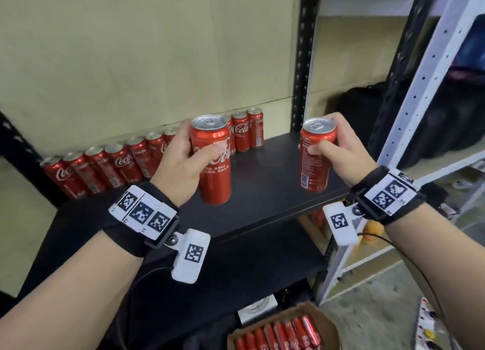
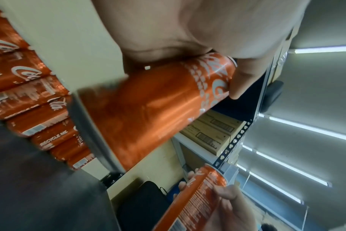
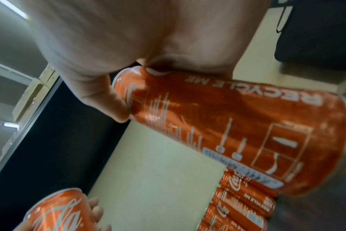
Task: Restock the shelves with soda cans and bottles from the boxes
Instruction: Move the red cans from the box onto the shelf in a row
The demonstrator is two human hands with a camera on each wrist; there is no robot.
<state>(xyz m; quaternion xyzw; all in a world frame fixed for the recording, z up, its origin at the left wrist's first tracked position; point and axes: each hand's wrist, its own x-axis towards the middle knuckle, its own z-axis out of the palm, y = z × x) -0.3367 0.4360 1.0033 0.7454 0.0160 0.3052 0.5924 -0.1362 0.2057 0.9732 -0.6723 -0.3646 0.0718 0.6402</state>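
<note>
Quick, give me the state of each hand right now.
Left hand: grips a red soda can, upright above the black shelf.
Right hand: grips another red can, upright too.

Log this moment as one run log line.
left hand: holds can | right hand: holds can | black shelf: back row of cans

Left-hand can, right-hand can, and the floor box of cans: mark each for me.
left-hand can (image 1: 214, 163), head view, on its red side wall.
right-hand can (image 1: 315, 166), head view, on its printed side.
floor box of cans (image 1: 326, 321), head view, on its cardboard rim.
</note>
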